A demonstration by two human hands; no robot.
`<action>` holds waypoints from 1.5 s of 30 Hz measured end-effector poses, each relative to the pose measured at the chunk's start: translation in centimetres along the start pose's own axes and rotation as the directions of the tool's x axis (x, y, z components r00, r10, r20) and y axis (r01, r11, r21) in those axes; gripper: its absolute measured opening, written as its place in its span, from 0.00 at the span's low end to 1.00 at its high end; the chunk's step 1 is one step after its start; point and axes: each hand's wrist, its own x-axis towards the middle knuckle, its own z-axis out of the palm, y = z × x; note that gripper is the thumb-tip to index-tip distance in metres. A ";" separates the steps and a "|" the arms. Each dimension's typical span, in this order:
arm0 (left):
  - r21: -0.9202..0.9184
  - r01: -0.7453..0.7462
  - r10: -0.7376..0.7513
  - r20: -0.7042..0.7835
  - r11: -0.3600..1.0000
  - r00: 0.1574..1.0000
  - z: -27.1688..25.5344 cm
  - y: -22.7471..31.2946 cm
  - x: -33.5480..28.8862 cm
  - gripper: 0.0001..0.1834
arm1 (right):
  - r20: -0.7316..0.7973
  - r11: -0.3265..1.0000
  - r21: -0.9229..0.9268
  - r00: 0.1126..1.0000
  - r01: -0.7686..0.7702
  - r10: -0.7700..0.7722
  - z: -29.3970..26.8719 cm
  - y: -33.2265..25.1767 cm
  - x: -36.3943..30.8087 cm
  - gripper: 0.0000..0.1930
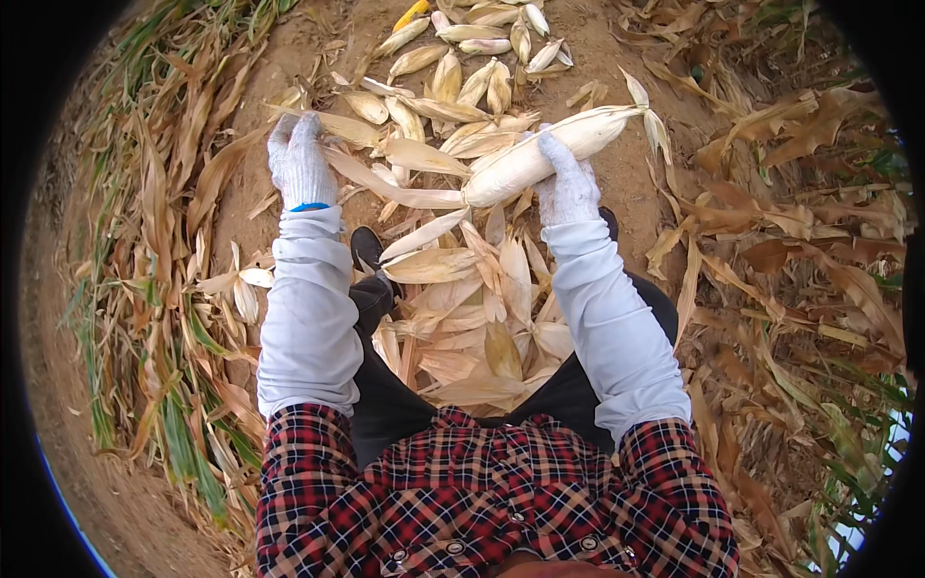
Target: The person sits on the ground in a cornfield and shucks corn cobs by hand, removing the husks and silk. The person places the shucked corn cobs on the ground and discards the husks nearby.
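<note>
My right hand (567, 185), in a white knit glove, is wrapped round a pale ear of corn (509, 173). The ear is still in husk and slants up to the right, with a curled tip of husk at its far end. Long strips of husk (397, 181) fan out from its near end toward my left hand (303, 162), also gloved. That hand's fingers are closed on the end of a husk strip. Below the ear, loose husks (453, 352) lie heaped between my legs.
Beyond my hands, several ears of corn (446, 77) lie piled on bare brown soil (289, 58), one showing yellow kernels (411, 13). Dry stalks and leaves (771, 231) cover the right side. More leaves, partly green (178, 433), line the left. My dark shoe (366, 249) stands beside the husks.
</note>
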 end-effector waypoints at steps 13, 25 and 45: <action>0.298 -0.360 0.005 0.764 0.884 0.645 6.6 1.6 -11.5 0.23 | 0.467 0.901 -0.414 0.818 -0.133 0.335 2.4 0.5 -3.9 0.33; 0.566 -0.367 0.132 0.411 0.738 0.902 2.5 1.5 -3.8 0.22 | 0.403 0.950 -0.163 0.861 -0.268 0.312 1.2 0.0 -2.0 0.34; 0.319 -0.817 0.273 0.831 0.480 0.484 2.9 4.2 -9.0 0.31 | -0.061 0.981 -0.194 0.998 0.013 -0.025 -0.2 -0.2 0.0 0.31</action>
